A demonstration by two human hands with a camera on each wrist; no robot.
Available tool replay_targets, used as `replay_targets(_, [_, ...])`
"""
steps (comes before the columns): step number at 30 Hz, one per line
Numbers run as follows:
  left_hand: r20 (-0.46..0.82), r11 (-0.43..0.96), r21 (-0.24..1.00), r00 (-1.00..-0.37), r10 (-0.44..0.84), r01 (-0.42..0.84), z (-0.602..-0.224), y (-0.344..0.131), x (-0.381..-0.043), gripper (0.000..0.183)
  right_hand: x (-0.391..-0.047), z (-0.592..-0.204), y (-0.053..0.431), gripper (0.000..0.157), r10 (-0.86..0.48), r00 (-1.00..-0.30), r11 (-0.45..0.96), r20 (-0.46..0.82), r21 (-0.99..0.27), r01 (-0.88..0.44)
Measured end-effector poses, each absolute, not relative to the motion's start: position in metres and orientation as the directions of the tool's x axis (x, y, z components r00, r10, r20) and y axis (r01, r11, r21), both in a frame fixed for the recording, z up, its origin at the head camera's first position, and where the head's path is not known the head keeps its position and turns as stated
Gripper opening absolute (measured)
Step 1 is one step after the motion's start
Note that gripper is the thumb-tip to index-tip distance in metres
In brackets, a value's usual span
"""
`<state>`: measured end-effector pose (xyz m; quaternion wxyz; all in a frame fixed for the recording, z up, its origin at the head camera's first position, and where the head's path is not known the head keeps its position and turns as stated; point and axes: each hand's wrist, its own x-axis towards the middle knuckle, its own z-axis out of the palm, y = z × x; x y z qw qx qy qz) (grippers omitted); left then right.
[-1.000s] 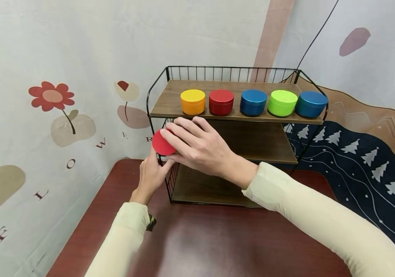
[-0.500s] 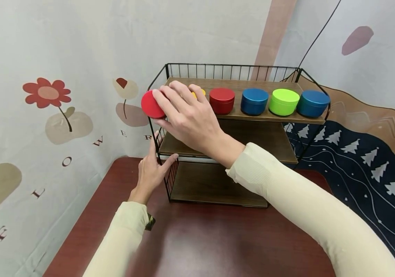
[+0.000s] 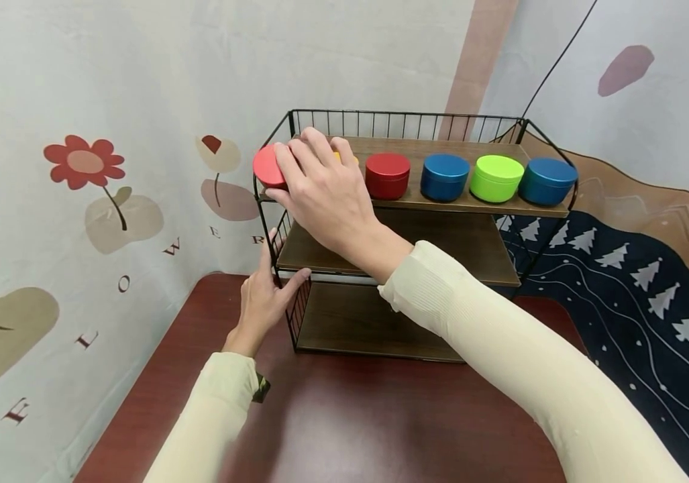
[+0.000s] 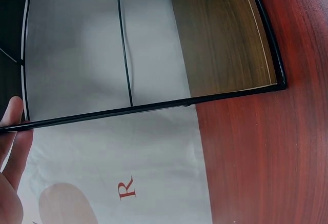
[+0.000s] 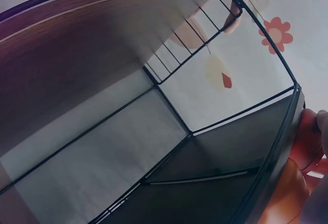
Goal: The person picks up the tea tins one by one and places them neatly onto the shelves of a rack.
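Note:
My right hand (image 3: 326,188) grips a red round tin (image 3: 268,166) at the left end of the top shelf board (image 3: 416,149), its fingers over the lid. In the right wrist view the same red tin (image 5: 307,139) sits at the board's edge, beside an orange-yellow tin (image 5: 287,196). That yellow tin (image 3: 346,159) is mostly hidden behind my right hand in the head view. My left hand (image 3: 259,302) is at the rack's left front post, thumb and index finger spread. The left wrist view has its fingers (image 4: 18,152) crossing behind the black frame bar (image 4: 102,114).
Along the top board stand another red tin (image 3: 387,176), a blue tin (image 3: 444,177), a green tin (image 3: 496,178) and a second blue tin (image 3: 547,181). The black wire rack (image 3: 404,126) has lower boards (image 3: 380,318) and stands on a reddish-brown table (image 3: 344,416).
My right hand has carried the red tin up from beside my left hand to the top board's left end, lowering the tin's tilt slightly. My left hand has stayed by the post.

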<state>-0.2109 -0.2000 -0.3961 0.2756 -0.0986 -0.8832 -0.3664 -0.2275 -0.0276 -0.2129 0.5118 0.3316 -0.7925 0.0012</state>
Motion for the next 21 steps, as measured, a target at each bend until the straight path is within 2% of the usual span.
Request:
replay_targets(11, [0.557, 0.717, 0.586, -0.830, -0.017, 0.378, -0.396, -0.201, -0.209, 0.089, -0.226, -0.208, -0.034, 0.050, -0.514, -0.417, 0.825, 0.749, 0.299, -0.480])
replay_targets(16, [0.562, 0.721, 0.581, -0.827, -0.020, 0.378, -0.397, -0.202, -0.208, 0.089, -0.227, -0.205, -0.033, 0.050, -0.550, -0.459, 0.809, 0.698, 0.308, -0.501])
replay_targets(21, [0.566, 0.720, 0.585, -0.824, -0.031, 0.375, -0.397, -0.203, -0.208, 0.090, -0.226, -0.200, -0.030, 0.058, -0.578, -0.475, 0.791, 0.663, 0.312, -0.526])
